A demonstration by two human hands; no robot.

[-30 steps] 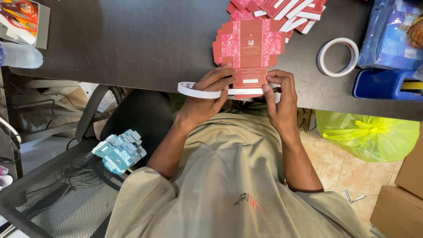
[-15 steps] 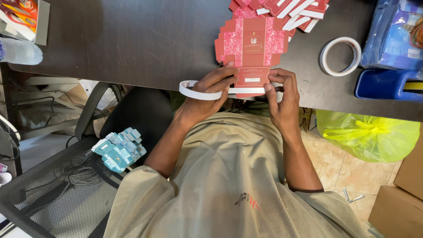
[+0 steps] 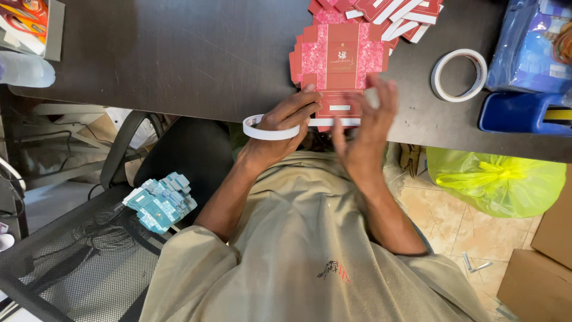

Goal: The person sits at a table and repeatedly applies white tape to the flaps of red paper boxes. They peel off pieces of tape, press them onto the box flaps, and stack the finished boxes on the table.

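Note:
A flat, unfolded red and pink carton [image 3: 339, 59] lies on the dark table [image 3: 179, 53] near its front edge. My left hand [image 3: 286, 122] grips a white roll of tape [image 3: 262, 130] at the table edge, and its fingertips touch the carton's lower left flap. Lifted and blurred, my right hand [image 3: 366, 128] hovers over the carton's lower right corner with fingers spread and nothing in it. More flat red cartons [image 3: 387, 12] are piled just behind the carton.
A second white tape roll [image 3: 459, 74] lies right of the carton, beside a blue dispenser [image 3: 518, 113] and a blue bag [image 3: 536, 42]. A yellow-green plastic bag [image 3: 494, 182] hangs below the table. Teal boxes [image 3: 159, 201] rest on the mesh chair at left. A plastic bottle [image 3: 24, 68] lies far left.
My right hand has lifted off the carton's bottom flap and opened. My left hand stays on the tape roll and the flap.

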